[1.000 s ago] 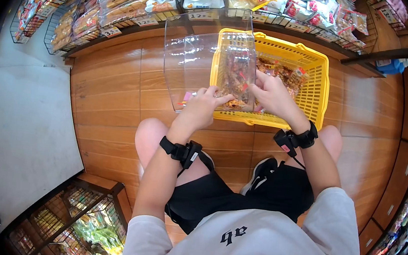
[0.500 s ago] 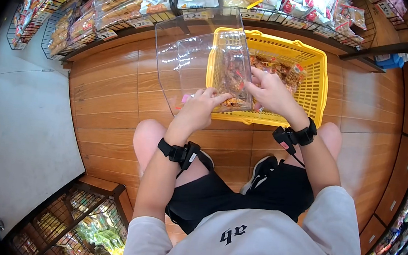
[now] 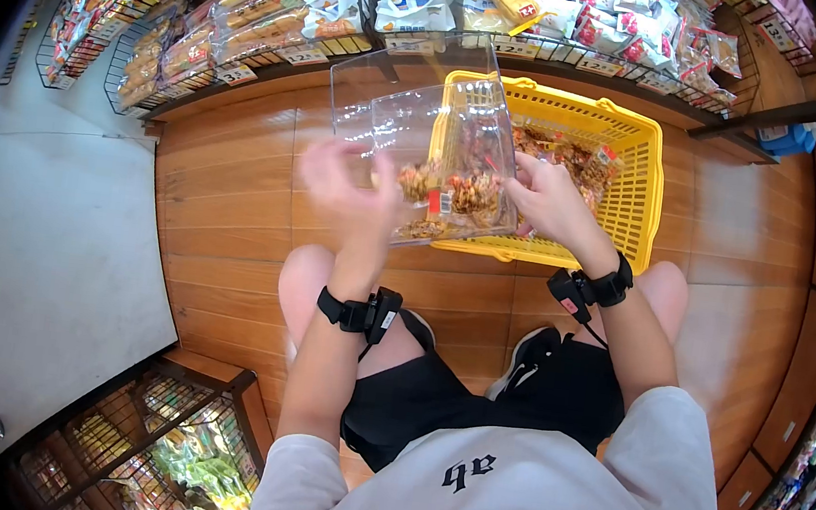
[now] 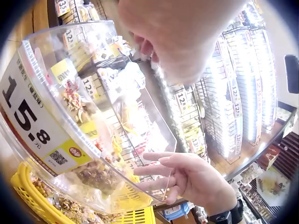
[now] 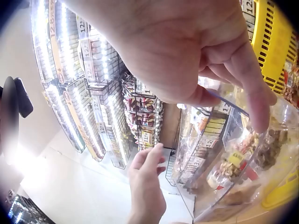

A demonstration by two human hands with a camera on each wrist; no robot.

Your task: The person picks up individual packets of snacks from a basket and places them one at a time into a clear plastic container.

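Note:
A clear plastic bin (image 3: 355, 98) is tilted over the left part of a yellow shopping basket (image 3: 646, 181). My right hand (image 3: 550, 201) grips the bin's right-hand wall, thumb on one side and fingers on the other, as the right wrist view shows. Clear bags of nut-like snacks (image 3: 475, 194) with red labels lie in the bin's lower end, and similar bags (image 3: 594, 170) are in the basket. Blurred, my left hand (image 3: 350, 188) is raised over the bin's left side, its fingers loosely bent around nothing. A 15.8 price card (image 4: 35, 119) faces the left wrist camera through the bin wall.
Wire shelves of packaged bread and snacks (image 3: 266, 2) run along the far side. A white panel (image 3: 47, 244) stands at left, and another snack shelf (image 3: 166, 439) at lower left. My knees (image 3: 309, 284) flank the wooden floor (image 3: 237, 165) before the basket.
My left hand has come off the bin's near right part and moved left and up. Snack bags show more plainly in the bin now. The right hand keeps its grip on the bin.

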